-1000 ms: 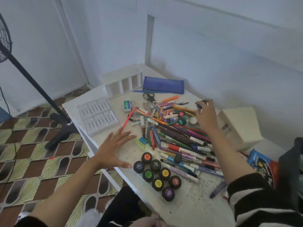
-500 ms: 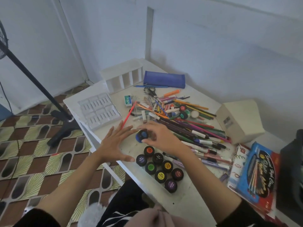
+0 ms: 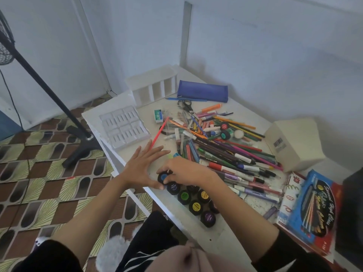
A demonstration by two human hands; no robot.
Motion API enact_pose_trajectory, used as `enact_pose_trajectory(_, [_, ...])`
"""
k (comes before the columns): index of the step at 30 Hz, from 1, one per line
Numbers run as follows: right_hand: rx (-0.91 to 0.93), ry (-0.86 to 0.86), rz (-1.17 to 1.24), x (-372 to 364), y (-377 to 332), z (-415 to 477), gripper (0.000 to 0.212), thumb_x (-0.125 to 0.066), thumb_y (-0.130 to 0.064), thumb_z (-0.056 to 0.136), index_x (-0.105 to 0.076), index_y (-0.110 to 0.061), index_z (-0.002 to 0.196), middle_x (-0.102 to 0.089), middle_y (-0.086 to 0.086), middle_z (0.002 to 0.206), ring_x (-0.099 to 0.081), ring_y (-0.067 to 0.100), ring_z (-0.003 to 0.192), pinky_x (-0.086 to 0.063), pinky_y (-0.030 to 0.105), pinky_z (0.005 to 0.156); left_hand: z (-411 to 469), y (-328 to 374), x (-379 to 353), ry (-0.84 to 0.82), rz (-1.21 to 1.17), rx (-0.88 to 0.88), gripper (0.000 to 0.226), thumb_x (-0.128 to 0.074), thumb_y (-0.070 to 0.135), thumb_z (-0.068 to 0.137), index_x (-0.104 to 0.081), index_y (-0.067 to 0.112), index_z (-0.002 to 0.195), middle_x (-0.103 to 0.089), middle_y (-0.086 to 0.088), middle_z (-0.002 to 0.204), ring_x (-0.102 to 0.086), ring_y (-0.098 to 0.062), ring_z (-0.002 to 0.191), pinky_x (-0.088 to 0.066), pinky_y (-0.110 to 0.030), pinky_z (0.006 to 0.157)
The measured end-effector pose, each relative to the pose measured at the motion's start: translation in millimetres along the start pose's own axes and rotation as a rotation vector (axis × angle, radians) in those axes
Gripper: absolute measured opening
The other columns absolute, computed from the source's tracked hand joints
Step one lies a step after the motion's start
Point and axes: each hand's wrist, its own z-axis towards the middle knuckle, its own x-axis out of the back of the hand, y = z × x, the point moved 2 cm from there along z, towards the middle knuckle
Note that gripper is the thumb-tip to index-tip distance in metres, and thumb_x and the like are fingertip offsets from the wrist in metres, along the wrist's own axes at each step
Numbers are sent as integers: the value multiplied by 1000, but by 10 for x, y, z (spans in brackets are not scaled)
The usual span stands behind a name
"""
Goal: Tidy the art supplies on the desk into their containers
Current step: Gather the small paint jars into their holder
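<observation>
A small black paint pot with a blue lid is located at the left edge of the white desk, towards its near end. The pot is gripped by the right hand, whose fingers are curled closely around it. It is positioned at the far end of a double row of black paint pots with coloured lids, touching the nearest of them.

The left hand is laid flat on the desk just beside the pot, with the fingers straight and spread wide and nothing held.

A loose pile of coloured pencils, pens and markers is spread across the middle of the desk. A clear plastic moulded tray is placed by the far left corner. A white compartment organiser and a blue fabric pencil case are set along the far edge. A plain white box is positioned at the right edge.
</observation>
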Motion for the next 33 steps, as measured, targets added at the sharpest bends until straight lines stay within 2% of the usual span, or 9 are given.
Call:
enact_pose_trajectory(4, [73,84,51,20,3,-82,35,-53,-12,93,-56,-10,128,-53,6,130,-50,17,114,-37,30,100,6,-7,-5,-1,-4,-4,117,-38,100,40,-14,48,142,-9,18,156,23,-3,141,13,-44,116])
enact_pose_trajectory(7, [82,399,191,200,170,-253,37,-52,-1,91,-60,-17,123,-55,0,124,-51,2,99,-42,21,96,8,-27,-8,-7,7,-7,119,-38,101,40,-13,45,143,-8,17,156,22,-4,142,12,-46,117])
enact_pose_trajectory(9, [-21,652,194,390,403,-392,40,-51,3,89,-62,-20,120,-55,-2,122,-51,3,100,-44,26,98,1,-30,-1,-10,-13,-12,117,-40,100,41,-15,48,143,-9,17,156,22,-5,142,14,-44,116])
enact_pose_trajectory(12, [-337,907,116,681,868,-607,38,-50,4,88,-64,-18,116,-54,7,122,-53,18,108,-42,35,102,-3,-39,-6,-10,-22,-17,118,-41,99,41,-16,46,144,-9,16,157,23,-5,142,14,-45,116])
enact_pose_trajectory(16, [-686,820,-8,829,1475,-797,35,-52,-2,87,-63,-12,118,-49,17,121,-50,35,111,-42,37,93,3,-36,-6,-10,-15,-15,117,-40,100,41,-16,47,143,-8,17,157,23,-5,142,12,-46,116])
enact_pose_trajectory(21, [-688,674,-39,771,1627,-779,43,-60,-7,84,-55,-13,126,-49,18,121,-51,34,108,-41,34,87,-1,-38,-10,-7,-7,-12,115,-40,99,41,-16,50,142,-8,18,157,23,-4,141,12,-46,117])
enact_pose_trajectory(26, [-725,842,42,717,1628,-766,29,-59,-8,85,-59,-9,114,-49,17,116,-52,30,96,-37,28,79,1,-53,-18,-8,-3,-11,114,-42,98,42,-15,51,142,-7,18,156,23,-4,141,12,-46,117])
enact_pose_trajectory(30, [-697,1025,53,704,1468,-884,28,-61,-7,83,-55,-10,110,-49,13,110,-49,22,90,-36,25,74,8,-53,-18,-19,13,1,107,-53,87,45,-14,55,139,-6,19,156,24,-2,140,11,-45,117])
enact_pose_trajectory(33, [-616,1152,231,646,1204,-954,26,-66,-8,78,-55,-13,102,-52,6,104,-49,16,88,-38,19,66,11,-46,-15,-23,7,-6,108,-50,91,42,-13,56,137,-6,18,156,24,-1,140,11,-43,116])
